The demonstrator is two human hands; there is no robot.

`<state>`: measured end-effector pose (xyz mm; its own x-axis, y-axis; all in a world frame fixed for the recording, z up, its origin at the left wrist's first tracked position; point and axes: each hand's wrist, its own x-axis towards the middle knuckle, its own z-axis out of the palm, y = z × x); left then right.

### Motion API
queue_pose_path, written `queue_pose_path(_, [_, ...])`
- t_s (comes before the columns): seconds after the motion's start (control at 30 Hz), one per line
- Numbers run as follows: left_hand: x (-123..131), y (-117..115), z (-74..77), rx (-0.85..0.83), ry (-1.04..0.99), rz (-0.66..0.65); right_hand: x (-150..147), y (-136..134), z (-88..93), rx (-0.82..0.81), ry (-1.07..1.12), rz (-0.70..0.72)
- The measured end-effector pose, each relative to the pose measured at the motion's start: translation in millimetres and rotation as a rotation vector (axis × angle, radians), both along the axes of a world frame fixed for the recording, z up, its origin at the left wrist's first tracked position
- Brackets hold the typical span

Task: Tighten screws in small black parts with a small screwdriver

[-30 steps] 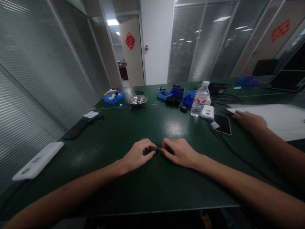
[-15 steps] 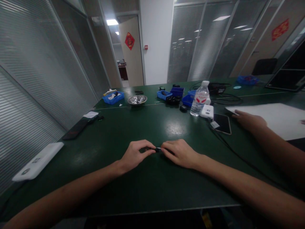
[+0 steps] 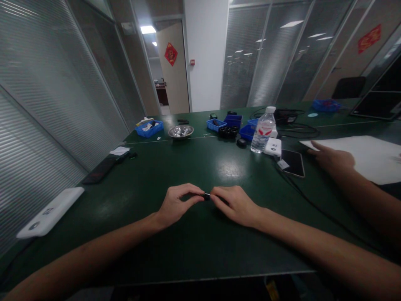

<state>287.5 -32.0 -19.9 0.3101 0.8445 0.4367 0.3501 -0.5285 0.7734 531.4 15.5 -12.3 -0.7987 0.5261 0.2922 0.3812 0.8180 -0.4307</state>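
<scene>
My left hand and my right hand meet just above the dark green table, near its front middle. Both are closed in a pinch on one small dark part held between their fingertips. The part is too small and dim to name. My forearms reach in from the bottom corners.
Another person's hand rests by a white sheet at right, near a black phone, a white box and a water bottle. Blue bins, a metal bowl stand farther back. A white device lies at left.
My two hands have lifted slightly off the table and my left fingers have closed tighter on the small part. The other person's hand has shifted a little and now points a finger.
</scene>
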Motion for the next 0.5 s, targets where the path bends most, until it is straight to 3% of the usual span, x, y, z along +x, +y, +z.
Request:
queue_pose_path(0.2, [2.8, 0.7, 6.5, 0.017, 0.147, -0.048, 2.2, 2.2, 4.5, 0.174, -0.139, 0.008])
queue_pose_path(0.37, [1.9, 0.6, 7.1, 0.023, 0.155, -0.101, -0.5, -2.3, 5.9, 0.165, -0.142, 0.002])
queue_pose_path(0.5, [0.9, 3.7, 7.8, -0.095, 0.136, -0.102, 0.3, -1.0, 5.0, 0.142, -0.126, -0.021])
